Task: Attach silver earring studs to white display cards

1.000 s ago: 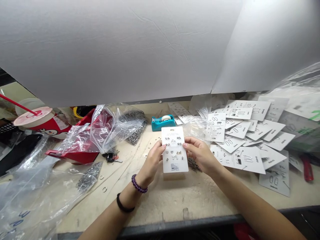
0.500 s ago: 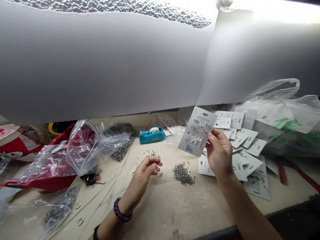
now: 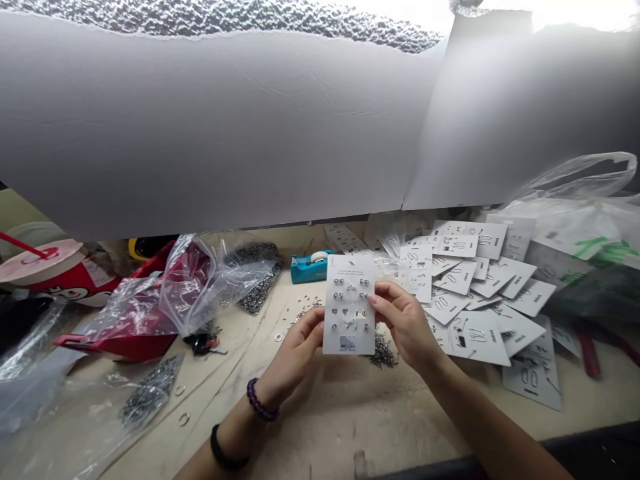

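Both my hands hold a white display card of small metal stud earrings [image 3: 349, 305] upright at its side edges. My left hand [image 3: 297, 353] pinches the left edge, and my right hand [image 3: 405, 327] grips the right edge. A small heap of loose metal pieces [image 3: 383, 352] lies on the bench just below the card, partly hidden behind it. A large overlapping spread of white printed cards [image 3: 480, 283] lies to the right of my right hand.
A teal tape dispenser [image 3: 310, 267] stands behind the card. To the left are clear plastic bags [image 3: 215, 283], a red tray [image 3: 131, 345] and a bag of metal parts [image 3: 150, 393]. A lidded drink cup [image 3: 50, 263] stands far left. A white board [image 3: 225, 127] overhangs the bench.
The card was tilted up in my right hand alone, with my left hand apart from it. Now both hands hold it upright at the centre, and the view has shifted slightly.
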The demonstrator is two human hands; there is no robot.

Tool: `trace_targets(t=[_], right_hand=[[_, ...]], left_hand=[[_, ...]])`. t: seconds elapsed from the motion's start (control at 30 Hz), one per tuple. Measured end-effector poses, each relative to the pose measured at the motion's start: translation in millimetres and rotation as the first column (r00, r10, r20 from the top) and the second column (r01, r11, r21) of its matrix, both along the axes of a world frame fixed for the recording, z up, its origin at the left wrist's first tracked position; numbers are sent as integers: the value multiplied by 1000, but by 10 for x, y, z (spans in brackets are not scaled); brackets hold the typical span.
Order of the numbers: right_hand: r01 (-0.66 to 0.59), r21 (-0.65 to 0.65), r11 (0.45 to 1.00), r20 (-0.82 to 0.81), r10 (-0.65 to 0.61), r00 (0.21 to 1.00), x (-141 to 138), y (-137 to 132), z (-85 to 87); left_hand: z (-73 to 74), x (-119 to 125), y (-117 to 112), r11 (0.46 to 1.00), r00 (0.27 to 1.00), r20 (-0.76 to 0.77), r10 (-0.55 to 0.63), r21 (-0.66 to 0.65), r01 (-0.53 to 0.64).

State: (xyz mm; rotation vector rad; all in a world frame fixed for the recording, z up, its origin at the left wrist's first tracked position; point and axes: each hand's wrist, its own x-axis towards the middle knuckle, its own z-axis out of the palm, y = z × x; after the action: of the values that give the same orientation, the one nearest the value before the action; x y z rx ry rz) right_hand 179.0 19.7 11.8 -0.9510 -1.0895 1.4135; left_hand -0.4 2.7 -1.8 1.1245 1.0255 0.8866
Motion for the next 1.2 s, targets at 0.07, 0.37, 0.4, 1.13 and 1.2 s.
trace_targets(t=[0.07, 0.37, 0.4, 1.13, 1.2], right_hand=[[-17, 1, 1000, 19, 17, 1000, -28, -9, -16], [-79, 50, 996, 122, 72, 990, -173, -124, -62], [-75, 52, 996, 134, 67, 989, -183, -131, -72], [-99, 37, 994, 179, 90, 980, -199, -146, -99], [-105, 30, 994, 181, 98, 979, -212, -154, -113]], left_hand=[[6, -10, -4, 1000, 998, 51, 21, -13, -20], [-13, 6, -54, 999, 1000, -10, 26, 36, -26], [-28, 15, -57, 999, 999, -7, 37, 27, -37], [-14, 3, -30, 998, 996, -78, 51, -18, -53], [-26, 20, -34, 997, 994, -79, 77, -27, -79]])
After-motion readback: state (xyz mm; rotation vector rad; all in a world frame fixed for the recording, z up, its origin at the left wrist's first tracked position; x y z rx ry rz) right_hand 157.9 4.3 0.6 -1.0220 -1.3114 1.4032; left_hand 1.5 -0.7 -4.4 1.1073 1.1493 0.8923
